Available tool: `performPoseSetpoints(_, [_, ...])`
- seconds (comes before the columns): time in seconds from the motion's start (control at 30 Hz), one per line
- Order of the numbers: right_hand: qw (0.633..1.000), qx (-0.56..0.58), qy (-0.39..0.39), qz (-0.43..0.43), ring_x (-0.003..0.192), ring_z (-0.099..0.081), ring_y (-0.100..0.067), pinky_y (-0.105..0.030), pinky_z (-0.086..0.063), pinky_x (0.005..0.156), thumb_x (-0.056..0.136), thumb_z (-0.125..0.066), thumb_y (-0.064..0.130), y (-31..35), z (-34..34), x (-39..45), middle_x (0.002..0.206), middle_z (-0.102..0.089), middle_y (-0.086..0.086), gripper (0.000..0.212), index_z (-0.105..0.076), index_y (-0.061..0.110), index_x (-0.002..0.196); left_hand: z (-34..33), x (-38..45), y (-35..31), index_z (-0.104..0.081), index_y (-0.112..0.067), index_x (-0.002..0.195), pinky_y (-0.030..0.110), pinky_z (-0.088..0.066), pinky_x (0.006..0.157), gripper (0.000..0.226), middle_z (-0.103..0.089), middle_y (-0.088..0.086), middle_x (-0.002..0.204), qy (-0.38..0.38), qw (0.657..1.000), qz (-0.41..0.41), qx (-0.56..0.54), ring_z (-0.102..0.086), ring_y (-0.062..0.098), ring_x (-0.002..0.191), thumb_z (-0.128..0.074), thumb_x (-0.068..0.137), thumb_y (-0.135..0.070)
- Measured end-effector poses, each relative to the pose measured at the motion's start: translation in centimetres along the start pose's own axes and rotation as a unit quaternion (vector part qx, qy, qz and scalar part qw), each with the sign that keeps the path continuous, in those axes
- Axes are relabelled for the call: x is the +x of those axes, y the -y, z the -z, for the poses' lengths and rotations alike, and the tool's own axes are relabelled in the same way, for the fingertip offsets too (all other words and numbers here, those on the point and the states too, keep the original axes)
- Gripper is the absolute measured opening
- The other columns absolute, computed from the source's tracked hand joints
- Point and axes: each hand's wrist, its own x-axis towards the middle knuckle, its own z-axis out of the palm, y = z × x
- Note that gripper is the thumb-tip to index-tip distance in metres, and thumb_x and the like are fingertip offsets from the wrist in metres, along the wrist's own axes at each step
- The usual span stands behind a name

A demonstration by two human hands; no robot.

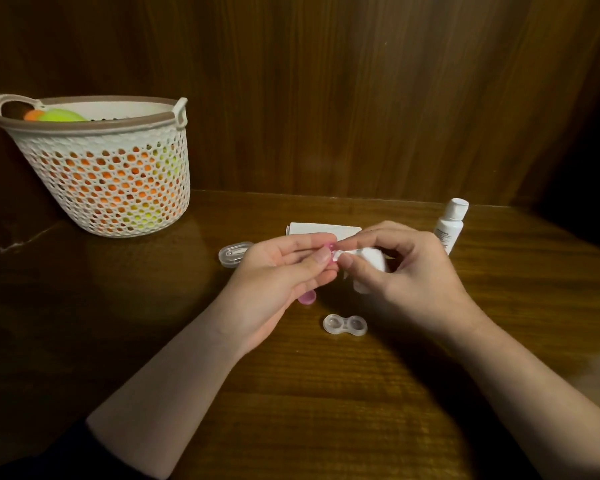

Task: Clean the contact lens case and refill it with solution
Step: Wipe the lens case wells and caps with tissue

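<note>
The left hand [284,271] pinches a pink cap [330,251] just above the case [345,325]; the right hand [406,271] grips a white tissue [369,263] pressed into it. To wipe well, twist the tissue round the cap's inside while the pinch stays firm. A second cap [307,297] lies just left of the case, the bottle [450,225] stands beyond it to the right.
</note>
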Motion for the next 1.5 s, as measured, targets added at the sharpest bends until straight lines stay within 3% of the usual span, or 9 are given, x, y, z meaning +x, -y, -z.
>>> performPoseSetpoints(0.17, [0.999, -0.035, 0.000, 0.036, 0.106, -0.074, -0.005, -0.028, -0.063, 0.088, 0.091, -0.084, 0.015, 0.2, 0.2, 0.0, 0.109, -0.079, 0.014, 0.026, -0.081, 0.028, 0.113, -0.1, -0.1, -0.1, -0.074, -0.020, 0.121, 0.054, -0.051, 0.114, 0.025, -0.082, 0.006, 0.118, -0.012, 1.000, 0.004, -0.006, -0.078, 0.022, 0.113, -0.073, 0.097, -0.011])
performPoseSetpoints(0.37, [0.995, -0.077, -0.049, 0.047, 0.098, -0.076, -0.009, -0.044, -0.063, 0.087, 0.085, -0.088, 0.026, -0.3, 0.1, 0.2, 0.098, -0.079, 0.014, 0.014, -0.083, 0.025, 0.098, -0.4, -0.3, -0.3, -0.077, -0.023, 0.115, 0.059, -0.050, 0.114, 0.035, -0.083, 0.007, 0.110, -0.007, 0.999, -0.002, 0.035, -0.080, 0.022, 0.108, -0.080, 0.081, -0.028])
performPoseSetpoints(0.6, [0.998, -0.060, -0.023, 0.021, 0.095, -0.077, -0.012, -0.048, -0.062, 0.088, 0.085, -0.085, 0.036, -0.4, 0.2, 0.2, 0.097, -0.081, 0.011, 0.014, -0.086, 0.029, 0.097, -0.4, -0.4, -0.2, -0.077, -0.022, 0.115, 0.059, -0.055, 0.108, 0.024, -0.084, 0.005, 0.107, -0.024, 0.998, -0.022, 0.052, -0.081, 0.021, 0.104, -0.078, 0.091, -0.020])
performPoseSetpoints(0.73, [1.000, -0.013, 0.012, 0.001, 0.082, -0.079, -0.033, -0.054, -0.063, 0.083, 0.086, -0.081, 0.047, -0.1, 0.3, 0.3, 0.091, -0.083, -0.002, 0.023, -0.084, 0.029, 0.100, -0.3, -0.4, -0.2, -0.081, -0.027, 0.106, 0.059, -0.056, 0.106, 0.028, -0.084, 0.007, 0.105, -0.022, 0.998, -0.036, 0.051, -0.081, 0.024, 0.102, -0.082, 0.078, -0.030])
performPoseSetpoints(1.07, [0.994, -0.103, 0.045, 0.002, 0.087, -0.077, -0.006, -0.035, -0.063, 0.080, 0.090, -0.085, 0.027, 0.2, 0.4, 0.4, 0.090, -0.082, 0.014, 0.005, -0.086, 0.027, 0.095, -0.4, -0.4, 0.3, -0.080, -0.023, 0.111, 0.043, -0.066, 0.091, 0.021, -0.085, 0.002, 0.102, -0.054, 0.991, -0.066, 0.101, -0.082, 0.019, 0.096, -0.078, 0.094, -0.012])
performPoseSetpoints(1.23, [0.996, -0.019, 0.088, -0.006, 0.082, -0.077, -0.016, -0.020, -0.059, 0.072, 0.094, -0.080, 0.027, 0.7, 0.6, 0.2, 0.088, -0.083, 0.008, 0.007, -0.086, 0.024, 0.097, -0.3, -0.2, 0.3, -0.081, -0.026, 0.110, 0.041, -0.065, 0.091, 0.022, -0.084, 0.002, 0.104, -0.043, 0.992, -0.075, 0.097, -0.082, 0.019, 0.095, -0.078, 0.092, -0.014])
performPoseSetpoints(1.33, [0.996, 0.059, 0.055, -0.040, 0.071, -0.073, -0.044, -0.042, -0.065, 0.060, 0.093, -0.081, 0.027, 1.0, 0.3, -0.1, 0.081, -0.082, -0.007, 0.007, -0.086, 0.021, 0.096, -0.5, -0.2, 0.1, -0.084, -0.034, 0.104, 0.050, -0.062, 0.099, 0.024, -0.084, 0.001, 0.107, -0.029, 0.994, -0.068, 0.084, -0.081, 0.021, 0.101, -0.079, 0.081, -0.029])
performPoseSetpoints(1.4, [0.996, 0.071, 0.022, -0.046, 0.071, -0.074, -0.046, -0.059, -0.064, 0.061, 0.094, -0.082, 0.022, 1.0, -0.1, -0.3, 0.080, -0.082, -0.007, 0.004, -0.086, 0.021, 0.094, -0.6, -0.2, 0.0, -0.085, -0.041, 0.099, 0.055, -0.060, 0.102, 0.024, -0.084, 0.001, 0.106, -0.024, 0.994, -0.067, 0.081, -0.081, 0.021, 0.101, -0.079, 0.077, -0.033])
performPoseSetpoints(1.5, [0.999, 0.027, -0.023, -0.034, 0.072, -0.078, -0.019, -0.037, -0.066, 0.066, 0.093, -0.084, 0.021, 0.6, -0.6, -0.3, 0.080, -0.083, 0.007, 0.006, -0.085, 0.025, 0.090, -0.7, -0.2, 0.0, -0.085, -0.044, 0.097, 0.058, -0.059, 0.102, 0.023, -0.084, 0.002, 0.104, -0.024, 0.994, -0.069, 0.080, -0.081, 0.020, 0.099, -0.079, 0.078, -0.032])
